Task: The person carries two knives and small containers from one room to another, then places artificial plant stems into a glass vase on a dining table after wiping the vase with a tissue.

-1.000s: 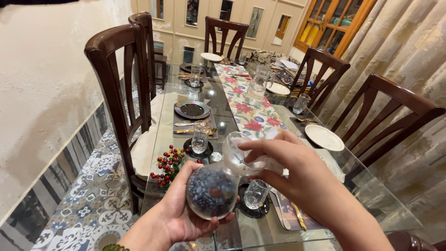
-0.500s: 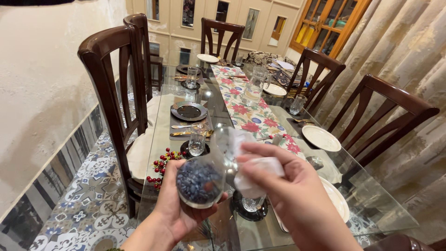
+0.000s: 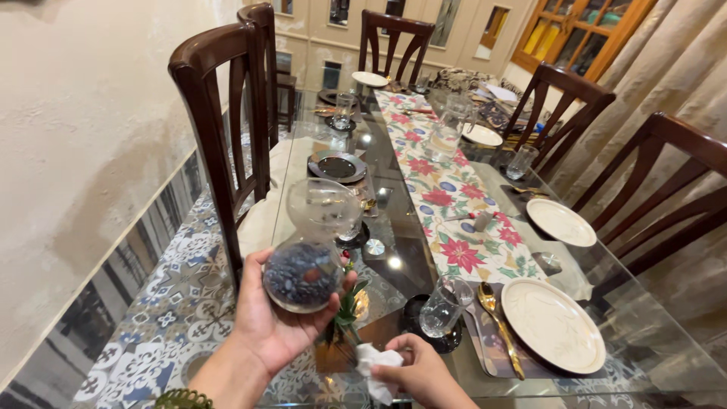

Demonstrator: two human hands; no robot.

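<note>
The left hand point(image 3: 276, 322) cups a round, hourglass-shaped glass vase point(image 3: 307, 250) filled with dark pebbles; the right hand point(image 3: 420, 371) clutches a crumpled white cloth point(image 3: 376, 363) above the smooth glass table point(image 3: 401, 250).

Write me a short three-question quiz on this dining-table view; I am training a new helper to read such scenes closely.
1. True or false: the left hand holds the glass vase filled with dark pebbles.
2. What does the right hand grip?
A. a gold spoon
B. a crumpled white tissue
C. a drinking glass
3. Which thing runs lengthwise down the glass table?

Key
1. True
2. B
3. The floral runner
</note>
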